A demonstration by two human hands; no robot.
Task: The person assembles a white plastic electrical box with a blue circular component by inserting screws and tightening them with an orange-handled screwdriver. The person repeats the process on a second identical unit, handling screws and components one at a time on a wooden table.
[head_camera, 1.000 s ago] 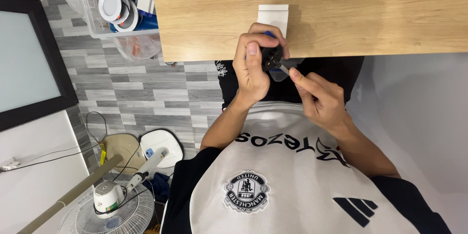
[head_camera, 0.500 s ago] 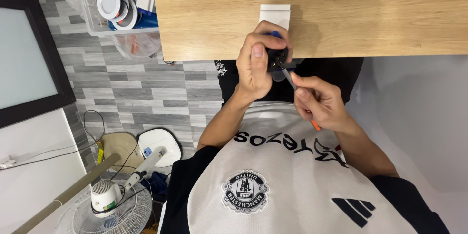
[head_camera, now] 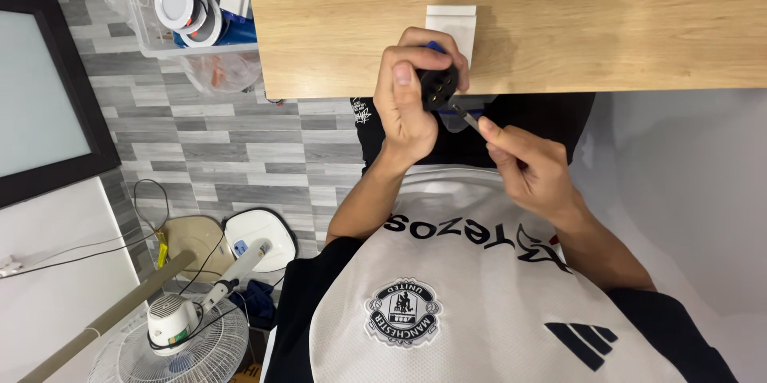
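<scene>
My left hand point(head_camera: 407, 99) is raised at the edge of the wooden table point(head_camera: 575, 23) and grips a small black round plug part point(head_camera: 439, 85) with several holes in its face and a bit of blue behind it. My right hand point(head_camera: 531, 167) holds a thin screwdriver point(head_camera: 467, 118) in its fingers. The metal tip points up and left and ends just below the black part. A small white box point(head_camera: 452, 22) lies on the table right behind my left hand's fingers.
A clear plastic bin point(head_camera: 200, 7) with round white light fittings stands left of the table. On the grey tiled floor are a white fan point(head_camera: 180, 327), cables, a white rounded device point(head_camera: 260, 235) and a dark-framed panel point(head_camera: 48, 87).
My left hand has turned the black part so its holed face shows. My right hand has drawn the screwdriver slightly down and right, its tip now just off the part.
</scene>
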